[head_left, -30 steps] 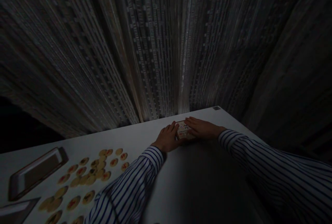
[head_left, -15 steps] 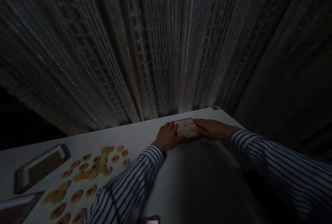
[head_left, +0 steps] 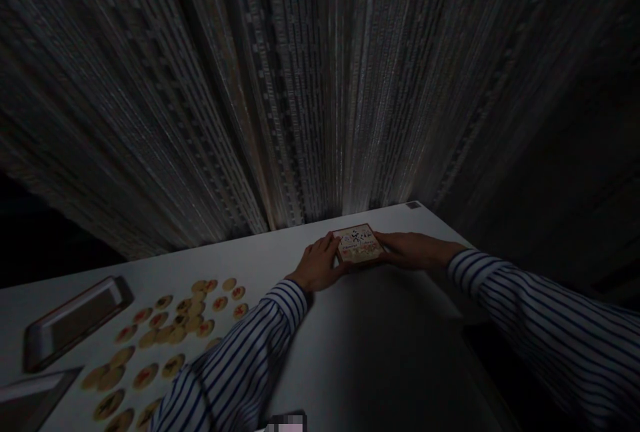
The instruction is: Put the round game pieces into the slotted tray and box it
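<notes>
Between my two hands lies a Chinese chess box (head_left: 357,245) with a printed lid, resting on the white table near its far edge. My left hand (head_left: 319,265) is against the box's left side, fingers closed along that edge. On the right side my right hand (head_left: 407,250) grips the box, its thumb at the near corner and the other fingers partly hidden. To the left, several round wooden chess pieces (head_left: 195,307) with red or dark characters lie scattered, some of them overlapping.
A shallow open tray (head_left: 33,352) with a brown rim sits at the far left, and part of another tray (head_left: 65,382) shows below it. Behind the table hangs a striped curtain (head_left: 320,119). A small dark square (head_left: 413,205) marks the far right corner.
My left hand has slid slightly left, showing more of the box's lid. The right hand keeps its grip. The whole view has shifted a little.
</notes>
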A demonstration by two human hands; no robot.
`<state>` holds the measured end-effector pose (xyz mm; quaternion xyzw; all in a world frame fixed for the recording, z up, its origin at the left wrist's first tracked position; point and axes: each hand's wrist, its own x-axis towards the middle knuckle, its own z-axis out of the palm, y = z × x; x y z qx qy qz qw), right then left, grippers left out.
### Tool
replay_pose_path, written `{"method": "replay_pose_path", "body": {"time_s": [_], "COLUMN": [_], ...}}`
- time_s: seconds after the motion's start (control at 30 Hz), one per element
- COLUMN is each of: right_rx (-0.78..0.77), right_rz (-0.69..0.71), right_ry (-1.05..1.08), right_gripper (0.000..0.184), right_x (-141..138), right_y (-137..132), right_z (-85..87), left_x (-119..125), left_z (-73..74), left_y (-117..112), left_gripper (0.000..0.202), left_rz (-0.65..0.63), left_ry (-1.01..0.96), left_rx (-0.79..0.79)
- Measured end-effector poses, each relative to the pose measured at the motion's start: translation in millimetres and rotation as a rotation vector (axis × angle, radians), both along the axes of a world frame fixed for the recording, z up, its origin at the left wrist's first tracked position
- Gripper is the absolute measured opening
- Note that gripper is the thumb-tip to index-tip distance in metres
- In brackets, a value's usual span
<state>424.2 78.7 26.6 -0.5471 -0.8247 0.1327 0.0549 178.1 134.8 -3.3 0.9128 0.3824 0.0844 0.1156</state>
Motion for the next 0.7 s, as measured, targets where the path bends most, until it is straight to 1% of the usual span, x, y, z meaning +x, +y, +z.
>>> {"method": "replay_pose_path", "body": {"time_s": [0.1,0.2,0.43,0.7], "right_rx": [-0.012,0.007,0.032,0.014], "right_rz": [0.024,0.009,0.002,0.004], "right_ry": [-0.009,-0.064,-0.095,-0.096], "right_gripper": [0.066,0.068,0.067,0.064], "right_x": [-0.9,-0.8,-2.4,-1.9], "right_y": [-1.1,-1.3,-0.3,1.9], "right_z": [1.1,-0.3,-0.4,-1.5], "left_x": [-2.0,-2.9,-1.6,-0.6], "left_z": [-1.6,-2.5,-4.1,-5.4], "left_y": [-1.2,-1.9,-0.5,0.7], "left_gripper": [0.082,0.082,0.079,0.078], "left_rz": [-0.029,-0.056,-0.058,-0.058], "left_ry": [-0.041,-0.04,-0.016,-0.001], "left_rx": [0.025,0.05,0.108,0.131]}}
